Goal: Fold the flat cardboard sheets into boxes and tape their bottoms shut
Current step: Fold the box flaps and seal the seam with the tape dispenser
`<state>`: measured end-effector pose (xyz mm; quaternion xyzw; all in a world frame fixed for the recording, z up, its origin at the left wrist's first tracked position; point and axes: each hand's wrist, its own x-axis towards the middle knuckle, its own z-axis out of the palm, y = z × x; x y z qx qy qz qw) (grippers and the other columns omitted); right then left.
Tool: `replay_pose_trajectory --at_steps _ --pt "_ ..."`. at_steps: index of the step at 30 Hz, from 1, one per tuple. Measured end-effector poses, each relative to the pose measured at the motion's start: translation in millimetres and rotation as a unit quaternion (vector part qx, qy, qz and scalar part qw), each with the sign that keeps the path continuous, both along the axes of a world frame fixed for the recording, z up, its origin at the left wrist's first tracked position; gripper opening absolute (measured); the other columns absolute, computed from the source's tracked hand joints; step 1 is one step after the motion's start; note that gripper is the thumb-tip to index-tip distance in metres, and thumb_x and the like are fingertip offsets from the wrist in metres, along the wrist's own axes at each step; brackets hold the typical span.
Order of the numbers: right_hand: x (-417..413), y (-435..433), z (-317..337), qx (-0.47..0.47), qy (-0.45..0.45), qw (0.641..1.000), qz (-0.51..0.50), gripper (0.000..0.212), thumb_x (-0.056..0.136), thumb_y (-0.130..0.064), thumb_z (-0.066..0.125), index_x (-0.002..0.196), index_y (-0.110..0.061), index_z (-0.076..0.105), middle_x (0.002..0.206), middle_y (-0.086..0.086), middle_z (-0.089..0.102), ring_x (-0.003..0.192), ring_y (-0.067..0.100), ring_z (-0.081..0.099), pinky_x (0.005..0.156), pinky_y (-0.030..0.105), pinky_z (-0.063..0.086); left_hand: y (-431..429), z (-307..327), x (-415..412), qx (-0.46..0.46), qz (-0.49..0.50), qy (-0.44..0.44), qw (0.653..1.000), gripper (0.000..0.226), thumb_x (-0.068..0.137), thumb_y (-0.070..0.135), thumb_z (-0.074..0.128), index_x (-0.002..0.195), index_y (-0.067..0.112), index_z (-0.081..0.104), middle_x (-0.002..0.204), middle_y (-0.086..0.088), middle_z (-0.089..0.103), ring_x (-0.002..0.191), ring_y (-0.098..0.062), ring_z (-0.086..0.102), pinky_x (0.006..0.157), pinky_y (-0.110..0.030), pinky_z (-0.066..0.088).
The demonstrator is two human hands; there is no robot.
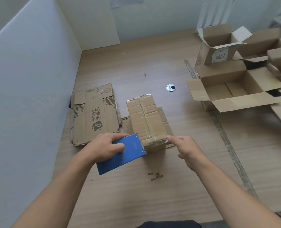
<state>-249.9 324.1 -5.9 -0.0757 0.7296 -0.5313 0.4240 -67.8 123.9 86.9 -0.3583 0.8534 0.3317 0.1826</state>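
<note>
Currently left hand (107, 148): grip clenched round tape dispenser (128, 151); right hand (186, 151): grip released, pressing tape (158, 139) onto box (144, 116). Risk: a skewed pull would likely wrinkle the tape.

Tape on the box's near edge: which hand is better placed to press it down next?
Right, probably. Fingertips of the right hand touch the tape at the near right corner of the box, while the left hand grips the blue tape dispenser at the near left corner and is occupied.
</note>
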Motion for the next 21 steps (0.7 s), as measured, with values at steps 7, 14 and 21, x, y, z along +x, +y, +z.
replay_pose_trajectory --at_steps 7,14,21 --pt "6.8 -4.1 -17.6 0.007 0.166 0.986 -0.018 0.025 0.09 -0.022 0.07 0.073 -0.005 0.069 0.106 0.002 0.064 0.103 0.016 0.06 0.079 0.023 0.039 -0.4 -0.2 -0.9 0.0 0.002 -0.002 1.0 0.065 0.065 0.043 0.044 0.126 0.059 0.055 0.115 0.012 0.063 0.097 -0.008 0.057 0.077 -0.028 0.049" --pt "-3.3 5.5 -44.7 -0.005 0.405 0.914 0.032 0.015 0.085 -0.022 0.075 0.083 -0.011 0.066 0.109 0.001 0.046 0.109 0.026 0.05 0.095 0.024 0.033 0.9 -2.2 -2.6 0.011 0.004 -0.005 1.0 0.064 0.064 0.042 0.045 0.125 0.06 0.055 0.116 0.013 0.064 0.099 -0.01 0.058 0.086 -0.034 0.051" --pt "-25.5 -0.5 -51.5 -0.062 0.613 0.768 0.173 0.057 0.085 -0.003 0.07 0.131 -0.033 0.054 0.135 0.006 0.05 0.106 0.031 0.054 0.08 0.04 0.054 1.8 -2.4 -0.7 0.027 0.021 -0.002 0.999 0.059 0.065 0.041 0.047 0.119 0.064 0.056 0.112 0.017 0.065 0.097 -0.009 0.058 0.086 -0.036 0.05"
